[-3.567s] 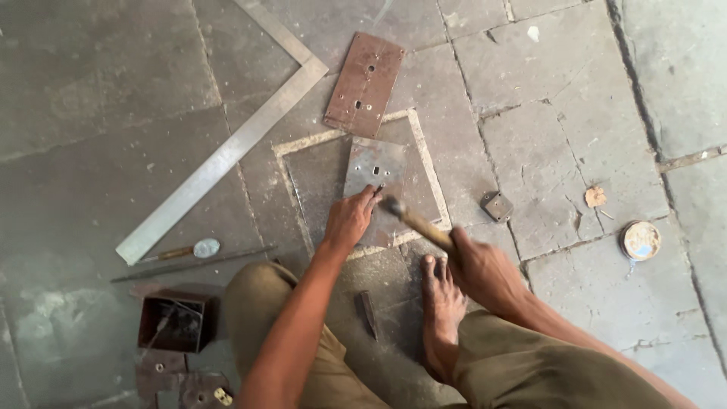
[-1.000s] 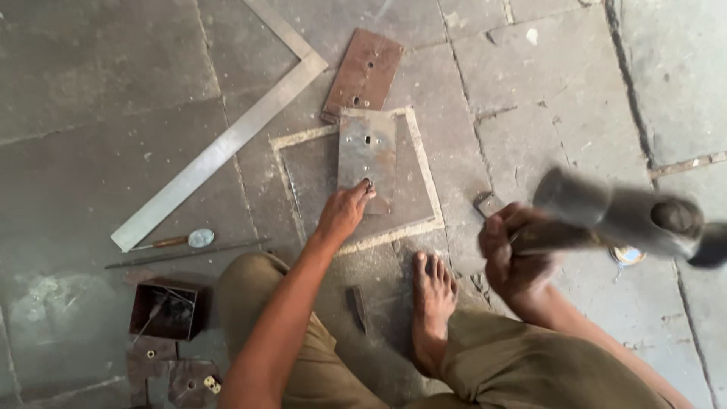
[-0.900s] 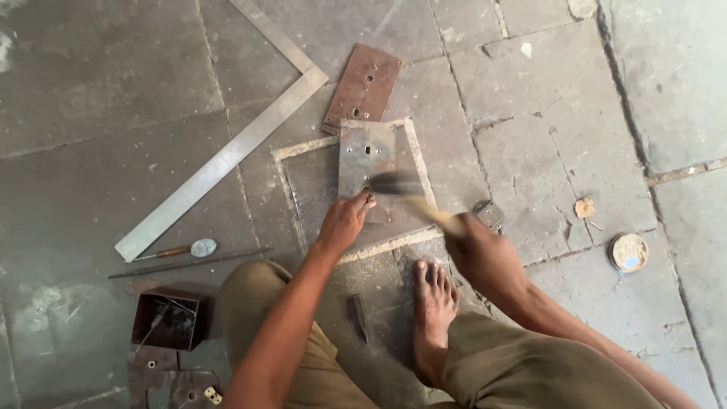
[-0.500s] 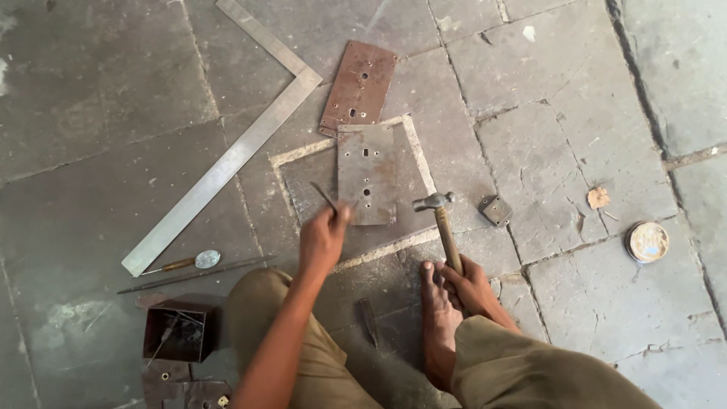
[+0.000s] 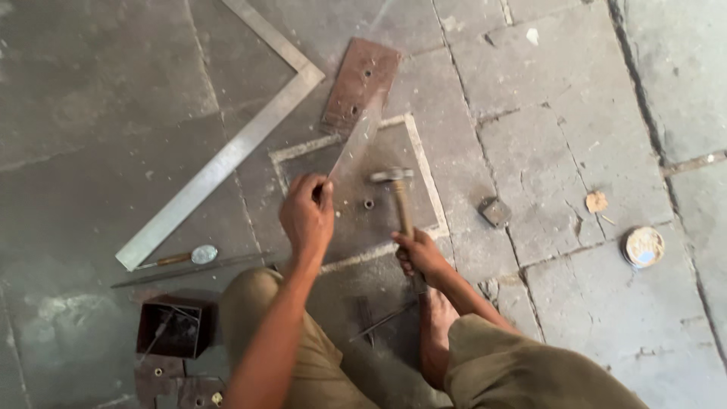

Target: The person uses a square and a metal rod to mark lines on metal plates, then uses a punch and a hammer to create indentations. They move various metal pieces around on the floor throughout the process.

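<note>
1. Left hand [image 5: 307,214]: mine, fingers curled shut, pinching the near lower corner of the grey metal plate [image 5: 354,148]. This plate is tipped up on edge, blurred, thin and flat, its far end leaning over the rusty plate [image 5: 361,83].
2. Right hand [image 5: 419,254]: mine, closed in a fist round the lower end of the hammer [image 5: 397,198]. Its wooden handle runs away from me; the dull steel head rests low over the floor, just beside the lifted plate.
3. Rusty plate: brown, rectangular, with small drilled holes, lying flat on the stone floor [image 5: 545,151] beyond the chalk outline.
4. Chalk outline [image 5: 424,170]: pale, roughly square, drawn on the grey slabs; a small ring-like metal bit sits inside it near the hammer.
5. Steel square [image 5: 227,155]: long, L-shaped, bright and flat, lying to the left.
6. Small block [image 5: 495,212]: dark, squarish, to the right of the outline.
7. Round tin [image 5: 643,247]: shallow, pale inside, farther right.
8. Open box [image 5: 174,328]: dark, square, beside my left knee.
9. Bare foot [image 5: 438,333]: planted on the floor under my right arm.
</note>
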